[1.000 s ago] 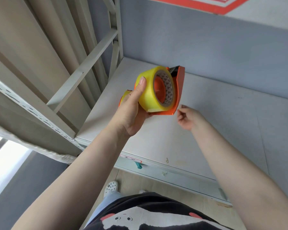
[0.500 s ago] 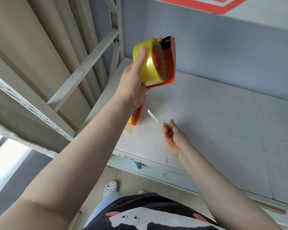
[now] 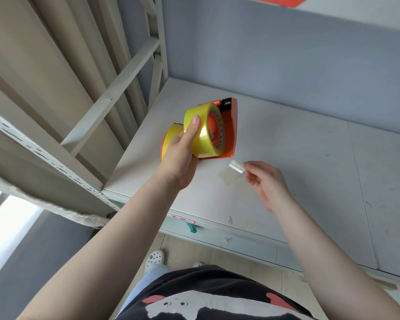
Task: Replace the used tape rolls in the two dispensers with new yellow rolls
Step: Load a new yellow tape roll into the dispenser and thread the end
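Observation:
My left hand (image 3: 183, 158) grips an orange tape dispenser (image 3: 230, 132) with a yellow tape roll (image 3: 200, 132) mounted in it, held above the white shelf (image 3: 298, 169). My index finger lies across the roll's outer face. Behind my left hand a second orange dispenser with a yellow roll (image 3: 171, 139) stands on the shelf, mostly hidden. My right hand (image 3: 266, 183) pinches a short clear strip of tape (image 3: 232, 172) between thumb and fingertip, just below and to the right of the held dispenser.
A grey wall (image 3: 286, 65) backs the shelf, and a metal rack frame (image 3: 111, 98) rises at the left. The shelf's front edge (image 3: 217, 229) carries a small red-bordered label. Floor and a white shoe (image 3: 154, 258) show below.
My left hand has lowered the dispenser from its raised position back toward the shelf. My right hand has moved up and right and now holds a strip of tape.

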Motion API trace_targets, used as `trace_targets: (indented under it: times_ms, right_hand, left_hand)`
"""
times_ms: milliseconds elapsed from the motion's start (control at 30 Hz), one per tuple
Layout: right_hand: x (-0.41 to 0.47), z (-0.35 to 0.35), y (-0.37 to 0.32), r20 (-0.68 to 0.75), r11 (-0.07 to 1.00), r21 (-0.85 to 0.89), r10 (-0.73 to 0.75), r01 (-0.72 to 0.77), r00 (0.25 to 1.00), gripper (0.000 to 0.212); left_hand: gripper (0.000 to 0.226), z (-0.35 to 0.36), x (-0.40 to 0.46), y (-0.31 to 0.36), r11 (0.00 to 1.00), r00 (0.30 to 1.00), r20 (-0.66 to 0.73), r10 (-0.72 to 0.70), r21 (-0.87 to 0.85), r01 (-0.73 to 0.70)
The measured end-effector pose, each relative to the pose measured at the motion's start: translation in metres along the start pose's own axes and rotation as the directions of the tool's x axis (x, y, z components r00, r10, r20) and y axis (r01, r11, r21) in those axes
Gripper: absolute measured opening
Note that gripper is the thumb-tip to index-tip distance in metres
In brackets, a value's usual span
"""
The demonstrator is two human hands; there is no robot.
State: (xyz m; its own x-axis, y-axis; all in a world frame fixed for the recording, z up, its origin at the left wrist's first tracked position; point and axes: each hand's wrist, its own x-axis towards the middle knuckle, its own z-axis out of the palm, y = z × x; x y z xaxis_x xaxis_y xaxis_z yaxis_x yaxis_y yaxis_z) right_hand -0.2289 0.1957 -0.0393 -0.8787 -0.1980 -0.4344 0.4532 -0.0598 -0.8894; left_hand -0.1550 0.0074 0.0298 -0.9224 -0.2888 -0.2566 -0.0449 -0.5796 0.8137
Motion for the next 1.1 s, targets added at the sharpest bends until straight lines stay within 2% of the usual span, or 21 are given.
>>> trace_targets:
  times_ms: [67, 133, 200, 267, 333, 400, 533, 633, 700, 733, 767, 867, 900, 967, 1033, 1100]
  right_hand:
    - [-0.006, 0.000, 0.003, 0.086, 0.969, -0.238, -0.049, 0.068, 0.995, 0.006]
    - [-0.006, 0.004, 0.012, 0.130, 0.875, -0.455, -0.119, 0.166, 0.984, 0.004]
    - [-0.001, 0.007, 0.024, 0.161, 0.683, -0.674, -0.239, 0.284, 0.958, 0.008]
    - [0.001, 0.009, 0.035, 0.207, 0.469, -0.815, -0.314, 0.341, 0.927, 0.007]
    - [-0.001, 0.010, 0.047, 0.266, 0.336, -0.860, -0.345, 0.383, 0.900, 0.008]
    - [-0.006, 0.010, 0.055, 0.313, 0.248, -0.867, -0.402, 0.431, 0.861, 0.006]
    - [-0.016, 0.005, 0.060, 0.361, 0.187, -0.854, -0.459, 0.485, 0.812, 0.016]
    - [-0.024, 0.000, 0.066, 0.454, 0.066, -0.836, -0.477, 0.545, 0.753, 0.009]
    - [-0.028, -0.005, 0.070, 0.478, 0.022, -0.830, -0.488, 0.558, 0.730, 0.010]
    - [-0.028, -0.008, 0.071, 0.471, 0.030, -0.827, -0.508, 0.561, 0.721, 0.010]
    - [-0.029, -0.010, 0.070, 0.443, 0.083, -0.824, -0.523, 0.561, 0.728, 0.011]
    - [-0.030, -0.012, 0.058, 0.269, 0.440, -0.750, -0.478, 0.493, 0.836, 0.018]
    - [-0.030, -0.012, 0.051, 0.214, 0.514, -0.722, -0.470, 0.463, 0.856, 0.017]
    - [-0.030, -0.011, 0.032, 0.076, 0.597, -0.671, -0.534, 0.439, 0.842, 0.011]
    - [-0.031, -0.010, 0.003, -0.098, 0.666, -0.600, -0.612, 0.443, 0.785, 0.008]
    - [-0.032, -0.007, -0.026, -0.193, 0.714, -0.517, -0.635, 0.473, 0.748, 0.014]
  left_hand:
    - [0.034, -0.003, -0.004, -0.003, 1.000, 1.000, 0.002, -0.010, 0.010, 0.010]
    - [0.034, -0.006, -0.007, -0.007, 0.999, 1.000, 0.006, -0.017, 0.041, 0.017]
    - [0.036, -0.009, -0.010, -0.013, 0.997, 1.000, 0.029, -0.011, 0.078, 0.009]
    - [0.037, -0.013, -0.014, -0.019, 0.993, 0.998, 0.066, 0.010, 0.117, -0.018]
    - [0.036, -0.020, -0.018, -0.029, 0.980, 0.991, 0.123, 0.052, 0.182, -0.074]
    - [0.047, -0.027, -0.024, -0.037, 0.957, 0.980, 0.177, 0.095, 0.255, -0.138]
    - [0.070, -0.030, -0.036, -0.039, 0.909, 0.961, 0.250, 0.114, 0.365, -0.202]
    - [0.069, -0.029, -0.042, -0.039, 0.887, 0.950, 0.296, 0.102, 0.405, -0.221]
    - [0.066, -0.030, -0.044, -0.041, 0.885, 0.948, 0.304, 0.095, 0.409, -0.220]
    - [0.065, -0.030, -0.044, -0.042, 0.886, 0.947, 0.307, 0.096, 0.408, -0.222]
    - [0.066, -0.031, -0.045, -0.043, 0.886, 0.946, 0.309, 0.097, 0.406, -0.224]
    - [0.076, -0.031, -0.046, -0.045, 0.882, 0.945, 0.313, 0.093, 0.414, -0.224]
    - [0.082, -0.031, -0.046, -0.045, 0.876, 0.945, 0.314, 0.090, 0.427, -0.225]
    - [0.092, -0.032, -0.047, -0.046, 0.863, 0.941, 0.324, 0.094, 0.445, -0.239]
    - [0.093, -0.031, -0.048, -0.047, 0.853, 0.931, 0.345, 0.119, 0.444, -0.273]
    - [0.074, -0.027, -0.050, -0.047, 0.831, 0.911, 0.381, 0.160, 0.447, -0.333]
